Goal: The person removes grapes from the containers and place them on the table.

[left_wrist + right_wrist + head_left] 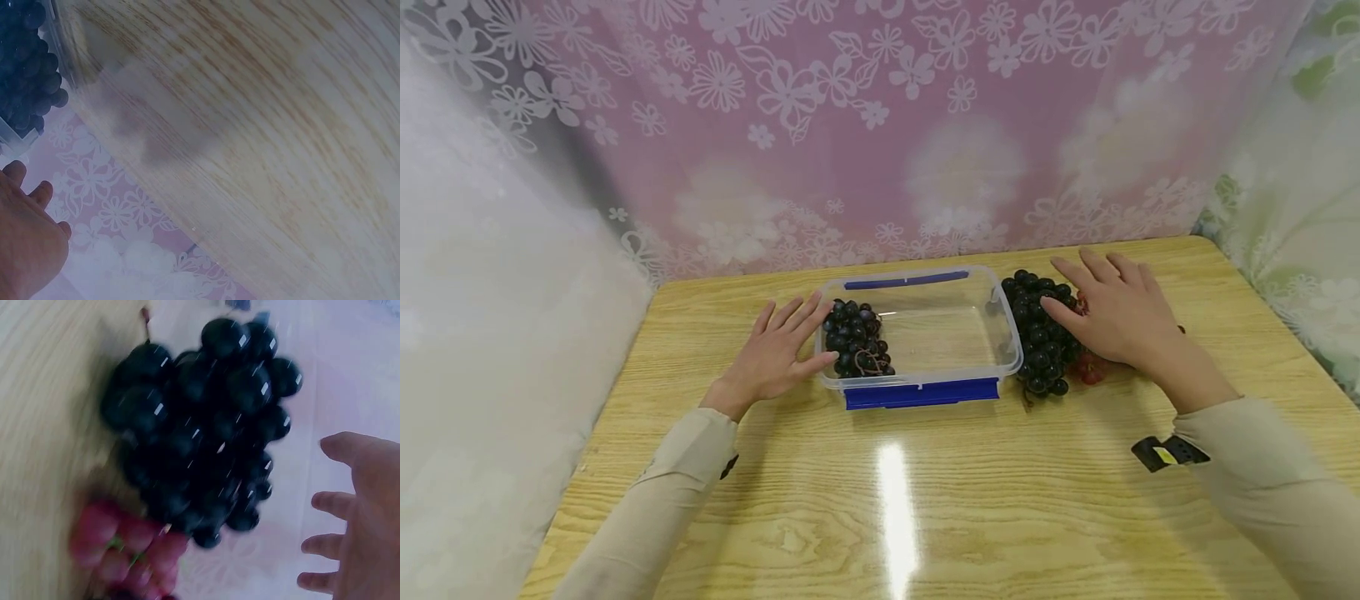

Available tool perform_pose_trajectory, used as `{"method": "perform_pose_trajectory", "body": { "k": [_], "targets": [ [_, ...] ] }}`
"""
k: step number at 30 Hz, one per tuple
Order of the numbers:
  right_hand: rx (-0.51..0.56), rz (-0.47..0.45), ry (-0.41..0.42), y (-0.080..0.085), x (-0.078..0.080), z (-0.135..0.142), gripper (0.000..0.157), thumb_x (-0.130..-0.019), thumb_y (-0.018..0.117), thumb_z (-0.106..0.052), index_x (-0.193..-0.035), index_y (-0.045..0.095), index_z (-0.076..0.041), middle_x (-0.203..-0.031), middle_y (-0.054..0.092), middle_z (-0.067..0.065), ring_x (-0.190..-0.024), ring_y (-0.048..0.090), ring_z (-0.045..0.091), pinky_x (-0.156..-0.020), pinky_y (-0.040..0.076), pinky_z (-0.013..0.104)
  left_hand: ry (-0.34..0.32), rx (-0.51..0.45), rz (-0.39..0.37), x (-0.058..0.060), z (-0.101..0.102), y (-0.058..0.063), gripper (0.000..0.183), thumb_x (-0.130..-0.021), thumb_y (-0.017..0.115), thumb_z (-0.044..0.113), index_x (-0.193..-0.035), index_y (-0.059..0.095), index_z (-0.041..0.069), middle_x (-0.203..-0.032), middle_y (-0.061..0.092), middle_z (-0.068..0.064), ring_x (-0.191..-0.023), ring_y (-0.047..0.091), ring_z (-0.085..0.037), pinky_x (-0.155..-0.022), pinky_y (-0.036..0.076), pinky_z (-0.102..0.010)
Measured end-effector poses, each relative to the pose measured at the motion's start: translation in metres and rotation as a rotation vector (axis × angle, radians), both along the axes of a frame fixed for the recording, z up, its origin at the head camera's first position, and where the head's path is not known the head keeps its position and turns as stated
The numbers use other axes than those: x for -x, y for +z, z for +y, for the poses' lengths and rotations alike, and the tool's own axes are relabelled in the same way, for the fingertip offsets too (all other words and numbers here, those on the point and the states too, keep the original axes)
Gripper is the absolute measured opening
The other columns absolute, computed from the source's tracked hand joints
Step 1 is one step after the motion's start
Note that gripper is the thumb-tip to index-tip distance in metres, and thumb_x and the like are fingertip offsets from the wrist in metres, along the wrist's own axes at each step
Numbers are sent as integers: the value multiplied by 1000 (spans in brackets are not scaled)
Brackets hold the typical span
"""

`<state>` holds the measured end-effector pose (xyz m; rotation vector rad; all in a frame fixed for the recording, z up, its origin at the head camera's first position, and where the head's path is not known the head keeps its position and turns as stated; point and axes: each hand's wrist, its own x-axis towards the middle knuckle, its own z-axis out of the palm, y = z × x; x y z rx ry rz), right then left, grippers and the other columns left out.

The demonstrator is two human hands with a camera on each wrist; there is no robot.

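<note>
A clear plastic container (936,333) with blue clasps stands on the table. Dark grapes (852,333) on a brownish stem lie at its left end. My left hand (771,358) is at the container's left wall, fingers extended and thumb at the near rim. To the right of the container lies a bunch of black grapes (1037,342). Over its right side my right hand (1123,321) hovers with fingers spread, holding nothing. Red grapes (1092,369) show partly beneath that hand; in the right wrist view they lie beside the black bunch (206,431).
The wooden table (790,500) ends at a pink flowered curtain (865,167) behind the container. Pale cloth hangs along the left and right sides. A small dark piece (1182,329) peeks out right of my right hand.
</note>
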<state>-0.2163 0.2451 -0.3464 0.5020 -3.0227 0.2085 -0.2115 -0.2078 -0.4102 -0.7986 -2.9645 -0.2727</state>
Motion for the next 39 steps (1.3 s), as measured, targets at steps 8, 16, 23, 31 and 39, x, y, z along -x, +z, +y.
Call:
{"method": "perform_pose_trajectory", "body": {
  "k": [8,16,23,31,39],
  "targets": [
    [-40,-85,22,1,-2,-31,79,-93,33,-68,-155,18,-21,-157,6,20,-138,4,48,-105,-4,67,5,-7,-11,0,1,0,77,-95,33,66,-156,13,23,-160,5,3,-144,12,-25,-113,-3,-51],
    [-58,-71,40,-4,-2,-59,79,-93,32,-69,-155,18,-23,-158,6,17,-140,3,46,-106,-4,66,6,-9,-13,-1,1,0,77,-95,33,66,-156,13,23,-160,6,2,-144,12,-25,-113,-3,-51],
    [-81,-92,67,-4,-3,-81,76,-94,32,-67,-156,15,-25,-159,2,14,-141,0,44,-105,-5,66,5,-6,-16,0,1,-1,76,-95,33,65,-156,11,24,-160,6,2,-144,12,-26,-113,-3,-51],
    [-91,-115,84,-11,-2,-105,75,-93,31,-68,-155,14,-30,-159,0,11,-142,-5,39,-106,-11,62,8,0,-12,0,1,-1,76,-95,33,66,-156,11,26,-160,4,3,-144,12,-26,-113,-3,-51],
    [-98,-106,110,-14,0,-128,74,-93,30,-69,-155,13,-32,-160,5,9,-143,0,37,-108,-5,62,2,-4,-2,1,-1,-2,76,-95,34,65,-156,12,25,-160,6,2,-144,12,-27,-113,-2,-51]
  ]
}}
